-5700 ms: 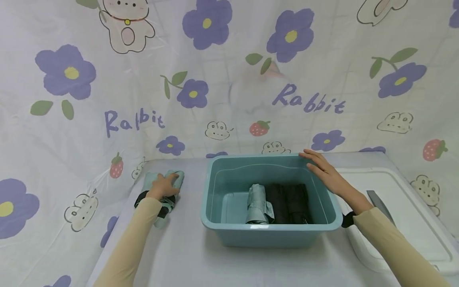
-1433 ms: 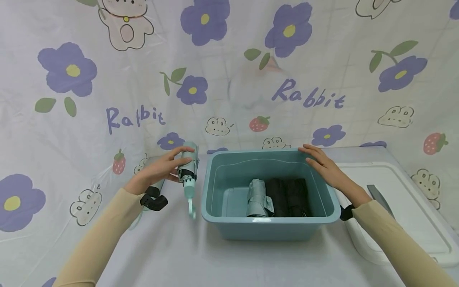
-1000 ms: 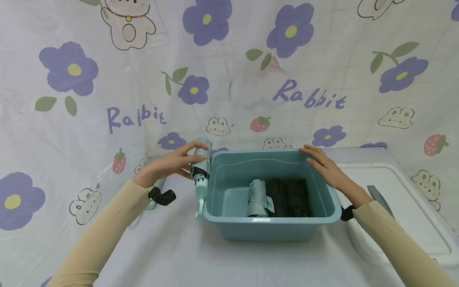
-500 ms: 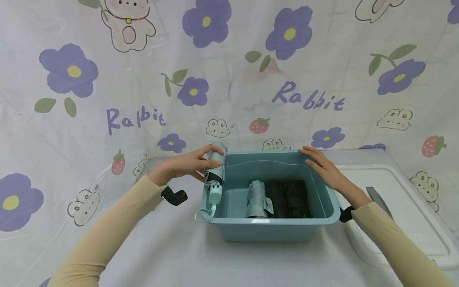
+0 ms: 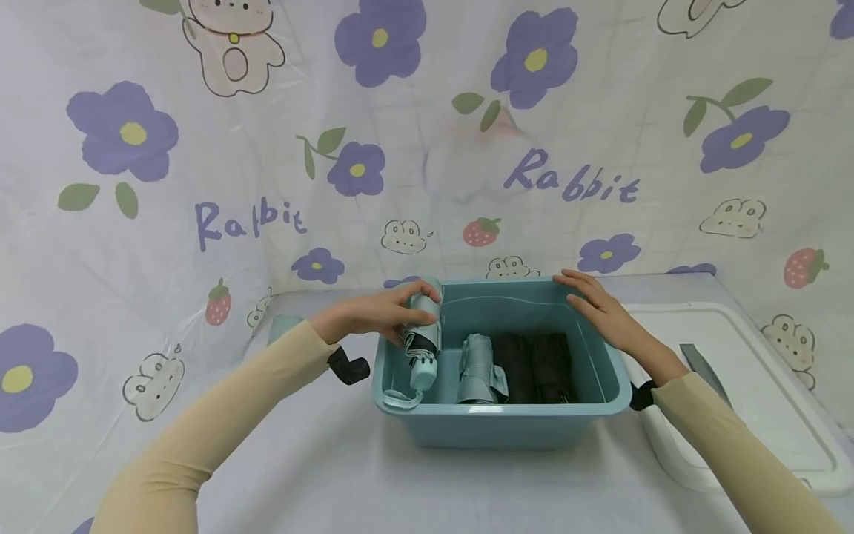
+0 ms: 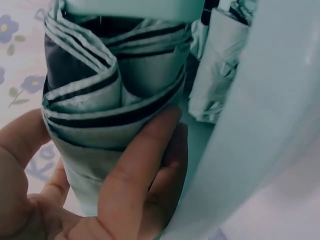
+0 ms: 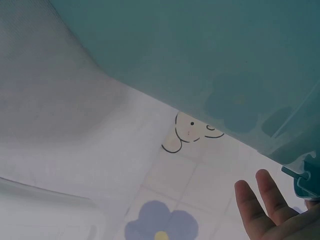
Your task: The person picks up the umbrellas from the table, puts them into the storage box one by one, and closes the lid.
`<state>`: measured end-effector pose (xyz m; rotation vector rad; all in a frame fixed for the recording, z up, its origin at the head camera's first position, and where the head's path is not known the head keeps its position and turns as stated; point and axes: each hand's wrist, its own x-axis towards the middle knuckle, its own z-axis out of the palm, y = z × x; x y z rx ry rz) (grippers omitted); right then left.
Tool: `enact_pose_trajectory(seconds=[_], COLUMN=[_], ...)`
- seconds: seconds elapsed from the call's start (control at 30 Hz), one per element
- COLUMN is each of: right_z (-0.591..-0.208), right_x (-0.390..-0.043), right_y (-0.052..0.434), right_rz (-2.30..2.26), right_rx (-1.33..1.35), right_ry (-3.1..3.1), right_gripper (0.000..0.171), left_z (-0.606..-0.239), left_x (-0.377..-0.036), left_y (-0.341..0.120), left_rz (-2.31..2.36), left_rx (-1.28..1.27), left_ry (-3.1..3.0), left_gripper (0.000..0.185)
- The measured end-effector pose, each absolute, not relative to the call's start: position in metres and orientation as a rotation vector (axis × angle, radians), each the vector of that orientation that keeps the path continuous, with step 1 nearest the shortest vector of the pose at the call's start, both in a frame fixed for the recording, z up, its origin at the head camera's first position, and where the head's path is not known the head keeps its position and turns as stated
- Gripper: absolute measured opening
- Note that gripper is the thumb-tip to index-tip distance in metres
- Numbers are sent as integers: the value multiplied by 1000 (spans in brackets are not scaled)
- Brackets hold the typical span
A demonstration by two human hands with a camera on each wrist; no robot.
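Two folded umbrellas already lie in the blue tub [image 5: 400, 404]: a grey umbrella [image 5: 477, 368] and a black umbrella [image 5: 537, 367] side by side. The left hand [image 5: 373, 315] wraps its fingers round a mint umbrella [image 5: 422, 334], just inside the tub's left wall. The right hand [image 5: 594, 304] rests flat on the far rim. A white lid [image 5: 747, 393] lies on the worktop [image 5: 320, 460] beside the tub.

head high, wrists against bin [image 5: 500, 430]

It looks like a home: a cloth [image 5: 200, 148] with bunnies, flowers and strawberries hangs behind a covered counter [image 5: 333, 475].
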<state>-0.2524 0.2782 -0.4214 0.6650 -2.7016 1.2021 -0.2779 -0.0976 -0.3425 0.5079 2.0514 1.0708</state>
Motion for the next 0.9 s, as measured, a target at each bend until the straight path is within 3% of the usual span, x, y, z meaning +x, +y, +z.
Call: enact_pose_trajectory(seconds=[0.9], right_z=[-422], right_x=[-255], right_y=[280], right_rz=[1212], right_rx=[675], right_ry=[-2705], right_gripper=[43], left_z=[-371], left_x=[-282], left_y=[-39], left_rz=[893], left_rx=[420], left_ry=[1924], left_gripper=[43])
